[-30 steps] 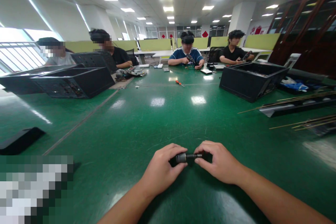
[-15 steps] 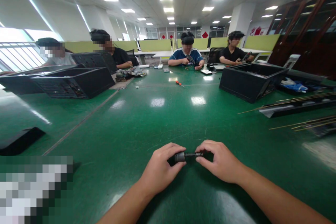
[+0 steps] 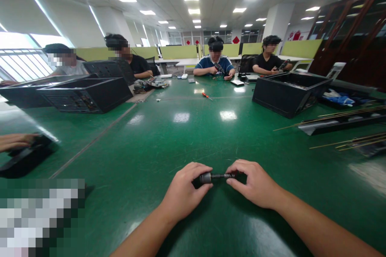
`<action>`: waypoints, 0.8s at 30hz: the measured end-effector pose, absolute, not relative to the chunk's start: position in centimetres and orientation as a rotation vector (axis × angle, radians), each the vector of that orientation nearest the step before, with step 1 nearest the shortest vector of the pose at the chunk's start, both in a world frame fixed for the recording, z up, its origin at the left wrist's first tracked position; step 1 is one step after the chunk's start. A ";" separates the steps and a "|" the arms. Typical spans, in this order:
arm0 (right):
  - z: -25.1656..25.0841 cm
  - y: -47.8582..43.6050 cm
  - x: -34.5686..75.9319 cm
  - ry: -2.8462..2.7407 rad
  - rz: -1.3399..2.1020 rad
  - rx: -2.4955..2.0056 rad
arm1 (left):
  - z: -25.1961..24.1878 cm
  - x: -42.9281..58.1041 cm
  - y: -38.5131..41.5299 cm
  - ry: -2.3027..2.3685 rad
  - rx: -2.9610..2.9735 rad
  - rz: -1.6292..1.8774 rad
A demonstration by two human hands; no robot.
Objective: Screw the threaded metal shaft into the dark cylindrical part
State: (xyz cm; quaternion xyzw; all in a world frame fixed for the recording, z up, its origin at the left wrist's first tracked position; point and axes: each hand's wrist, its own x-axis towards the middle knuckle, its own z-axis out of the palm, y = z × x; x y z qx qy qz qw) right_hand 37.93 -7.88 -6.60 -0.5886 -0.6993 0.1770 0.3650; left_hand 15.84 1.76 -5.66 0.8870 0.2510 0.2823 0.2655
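Note:
Just above the green table, a small dark metal cylinder with a thin shaft lies level between my two hands. My left hand grips the thick round end between thumb and fingers. The thin shaft points right, and its far end looks ribbed or spiral. My right hand pinches that end with thumb and forefinger. Part of the thick end is hidden in the left palm.
Black computer cases stand at the left, another case at the right. A red screwdriver lies mid-table. Thin brass-coloured rods rest at right. A co-worker's hand is on a black part. Several people sit opposite.
Another person's hand has come in from the left onto the black part. My hands keep their grip, the right one shifting very slightly to the right.

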 end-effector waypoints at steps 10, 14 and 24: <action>-6.4 -8.0 37.9 -1.781 0.442 -1.514 | -5.9 15.8 2.2 0.811 2.444 0.629; -6.3 -8.1 37.9 -1.782 0.456 -1.495 | -5.9 15.2 4.3 0.890 2.453 0.727; -6.2 -8.2 37.8 -1.780 0.472 -1.477 | -4.1 6.1 13.9 1.818 2.048 1.062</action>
